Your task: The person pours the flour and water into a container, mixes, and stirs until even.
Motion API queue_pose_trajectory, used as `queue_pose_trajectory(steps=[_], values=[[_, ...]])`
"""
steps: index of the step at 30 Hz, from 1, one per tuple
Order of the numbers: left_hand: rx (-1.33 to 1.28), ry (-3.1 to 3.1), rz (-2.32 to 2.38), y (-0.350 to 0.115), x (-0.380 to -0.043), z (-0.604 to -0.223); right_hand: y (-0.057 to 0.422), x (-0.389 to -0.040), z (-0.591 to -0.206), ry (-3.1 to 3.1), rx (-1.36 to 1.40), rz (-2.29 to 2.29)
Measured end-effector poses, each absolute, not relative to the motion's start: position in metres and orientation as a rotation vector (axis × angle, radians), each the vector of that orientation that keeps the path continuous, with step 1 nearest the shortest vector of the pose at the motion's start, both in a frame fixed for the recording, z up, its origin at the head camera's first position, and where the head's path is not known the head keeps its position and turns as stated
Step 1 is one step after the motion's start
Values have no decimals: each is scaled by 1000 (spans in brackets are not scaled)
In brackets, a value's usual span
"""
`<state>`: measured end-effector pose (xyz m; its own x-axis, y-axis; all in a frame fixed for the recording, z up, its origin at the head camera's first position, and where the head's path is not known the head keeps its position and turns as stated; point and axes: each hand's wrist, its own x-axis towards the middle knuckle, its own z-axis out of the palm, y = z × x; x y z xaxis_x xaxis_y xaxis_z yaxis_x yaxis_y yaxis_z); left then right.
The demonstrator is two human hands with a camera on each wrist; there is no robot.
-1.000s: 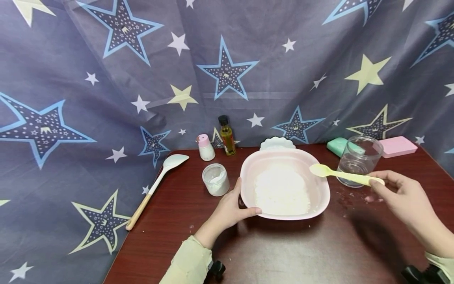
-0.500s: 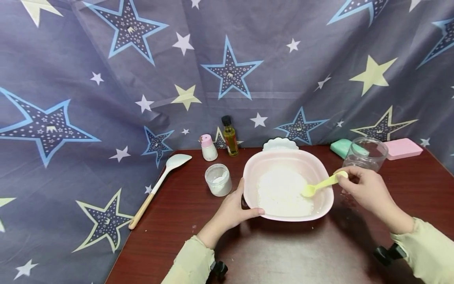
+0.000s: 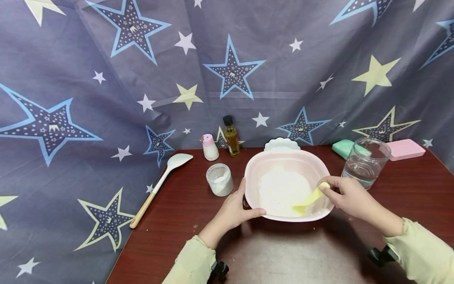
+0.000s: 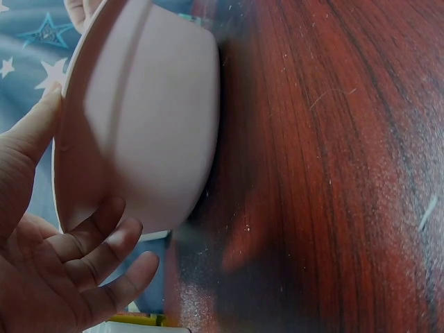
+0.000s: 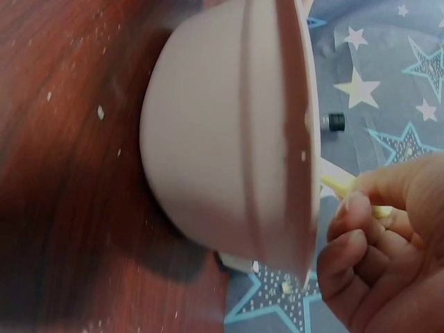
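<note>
A pale pink basin (image 3: 312,167) stands on the table in the head view, with white powder (image 3: 281,191) spread over its bottom. My left hand (image 3: 230,213) holds the basin's left side, thumb on the near rim; in the left wrist view its fingers (image 4: 104,253) lie by the outer wall. My right hand (image 3: 351,199) pinches the handle of a yellow spoon (image 3: 312,199) above the right rim. The spoon slants down to the left, its bowl end at the powder. In the right wrist view, the basin wall hides most of the spoon.
Left of the basin are a jar of white powder (image 3: 220,183), a pink-capped shaker (image 3: 210,150), an oil bottle (image 3: 232,138) and a long-handled ladle (image 3: 159,185). A clear cup of water (image 3: 365,163), a green block (image 3: 344,148) and a pink block (image 3: 406,150) stand right.
My right hand has moved left from beside the clear cup, bringing the spoon down into the basin and to the powder. My left hand has stayed on the basin.
</note>
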<state>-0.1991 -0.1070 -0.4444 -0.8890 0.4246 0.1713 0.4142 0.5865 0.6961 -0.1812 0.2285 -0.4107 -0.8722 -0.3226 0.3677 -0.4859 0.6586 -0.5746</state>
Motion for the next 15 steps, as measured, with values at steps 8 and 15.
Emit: queue_pose_trajectory(steps=[8, 15], values=[[744, 2804, 1197, -108, -200, -444, 199, -188, -411, -2551, 747, 1070], [757, 2791, 1212, -107, -200, -445, 178, -197, -420, -2488, 762, 1100]])
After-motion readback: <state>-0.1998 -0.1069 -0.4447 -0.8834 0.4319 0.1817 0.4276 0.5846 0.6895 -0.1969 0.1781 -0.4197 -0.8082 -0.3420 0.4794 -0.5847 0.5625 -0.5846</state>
